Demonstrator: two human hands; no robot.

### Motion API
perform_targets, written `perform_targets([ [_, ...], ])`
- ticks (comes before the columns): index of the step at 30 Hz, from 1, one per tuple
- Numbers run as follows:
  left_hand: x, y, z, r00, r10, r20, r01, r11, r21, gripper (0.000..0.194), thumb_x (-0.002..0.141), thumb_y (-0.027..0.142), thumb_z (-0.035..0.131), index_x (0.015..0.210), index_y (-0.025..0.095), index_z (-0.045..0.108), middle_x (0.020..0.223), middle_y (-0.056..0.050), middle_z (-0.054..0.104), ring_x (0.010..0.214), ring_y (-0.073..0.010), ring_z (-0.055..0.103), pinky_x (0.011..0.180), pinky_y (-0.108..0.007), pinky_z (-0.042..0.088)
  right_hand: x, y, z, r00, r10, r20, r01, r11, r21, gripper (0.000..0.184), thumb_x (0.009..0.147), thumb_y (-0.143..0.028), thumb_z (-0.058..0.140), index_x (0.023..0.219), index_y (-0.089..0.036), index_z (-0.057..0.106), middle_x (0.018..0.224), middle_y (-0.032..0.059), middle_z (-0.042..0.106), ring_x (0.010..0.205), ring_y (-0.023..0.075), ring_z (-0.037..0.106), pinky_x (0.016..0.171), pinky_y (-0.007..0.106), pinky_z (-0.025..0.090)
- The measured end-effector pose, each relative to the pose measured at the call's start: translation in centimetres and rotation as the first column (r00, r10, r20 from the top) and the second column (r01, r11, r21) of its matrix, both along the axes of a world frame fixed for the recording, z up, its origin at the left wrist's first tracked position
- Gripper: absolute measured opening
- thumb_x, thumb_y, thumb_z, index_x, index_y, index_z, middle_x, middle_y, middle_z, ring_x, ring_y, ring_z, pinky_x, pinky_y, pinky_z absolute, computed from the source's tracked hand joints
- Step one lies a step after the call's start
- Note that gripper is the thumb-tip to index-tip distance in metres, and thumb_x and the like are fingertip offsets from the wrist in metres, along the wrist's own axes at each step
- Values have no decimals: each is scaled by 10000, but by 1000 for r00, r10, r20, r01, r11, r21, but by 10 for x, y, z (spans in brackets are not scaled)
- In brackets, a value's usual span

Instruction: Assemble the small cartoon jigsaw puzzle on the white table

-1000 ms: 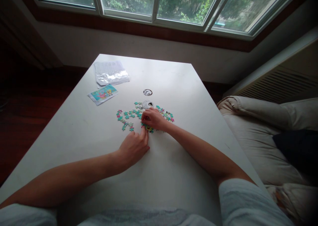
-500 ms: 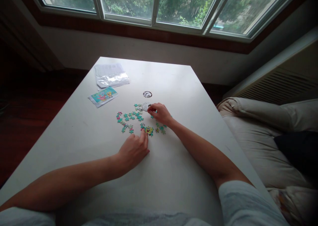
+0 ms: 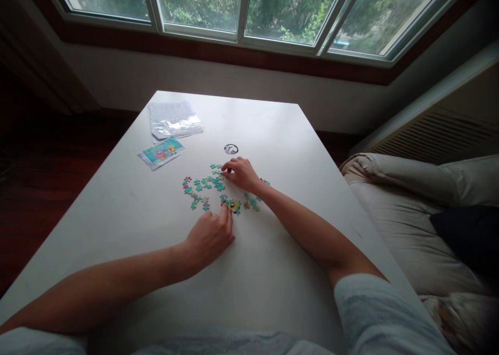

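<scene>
Small jigsaw puzzle pieces, mostly teal with some pink, lie scattered over the white table. My left hand rests at their near edge, its extended fingertips touching a small joined section with a yellow cartoon face. Beyond it, my right hand reaches over the far pieces. Its thumb and index finger close around a small puzzle piece at the far side of the group. The palm and wrist cover the pieces under them, and the pale disc there is hidden.
A round black-and-white picture lies beyond the pieces. Farther left are a cartoon picture card and a clear plastic bag with papers. A cushioned sofa stands along the right side, and windows are ahead.
My right hand has shifted slightly left, from the pale disc to a puzzle piece, covering the disc. More pieces show to the right of its wrist. My left hand stays in place.
</scene>
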State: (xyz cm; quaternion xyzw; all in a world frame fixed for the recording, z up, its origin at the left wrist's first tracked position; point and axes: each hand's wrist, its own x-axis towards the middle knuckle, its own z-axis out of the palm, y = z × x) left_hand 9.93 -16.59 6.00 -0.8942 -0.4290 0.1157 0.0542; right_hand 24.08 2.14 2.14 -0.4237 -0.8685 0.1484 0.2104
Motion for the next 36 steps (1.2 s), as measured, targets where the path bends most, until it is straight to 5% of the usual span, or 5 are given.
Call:
perform_targets([
  [10, 0, 0, 1, 1000, 6, 9, -6, 1000, -9, 659, 997, 432, 545, 1459, -35, 500, 1441, -367, 503, 848, -272, 723, 737, -391, 536, -24, 2, 3, 992, -5, 129, -2, 999, 51, 136, 941, -300, 659, 1005, -255, 771, 980, 59, 703, 1005, 240, 551, 866, 356, 335],
  [36, 3, 1, 4, 1000, 7, 15, -7, 1000, -9, 655, 999, 435, 540, 1448, -41, 510, 1410, -367, 530, 860, -272, 722, 743, -388, 540, -35, 0, -1, 996, 15, 88, -19, 999, 36, 241, 952, -184, 593, 1075, -290, 770, 1052, 58, 688, 1043, 241, 532, 911, 362, 355],
])
